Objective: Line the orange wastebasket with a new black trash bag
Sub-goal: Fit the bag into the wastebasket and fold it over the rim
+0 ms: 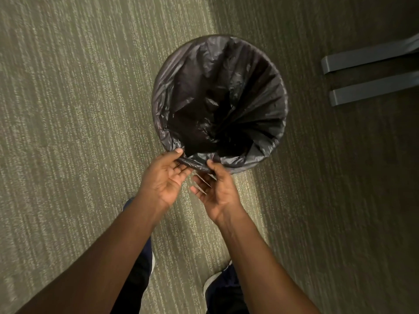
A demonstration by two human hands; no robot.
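Observation:
A round wastebasket stands on the carpet in the middle of the head view, seen from above. A black trash bag [217, 98] lines its inside and is folded over the whole rim, so none of the orange shows. My left hand [165, 180] pinches the bag's folded edge at the near rim, thumb on top and fingers beneath. Beside it, my right hand [217, 189] also touches that edge with its thumb on the plastic and its fingers spread below. The bag's bottom is bunched in dark folds.
Greenish striped carpet [68, 109] covers the floor. Two grey metal furniture feet [367, 73] lie flat at the upper right, apart from the basket. My dark shoes [222, 288] stand at the bottom edge.

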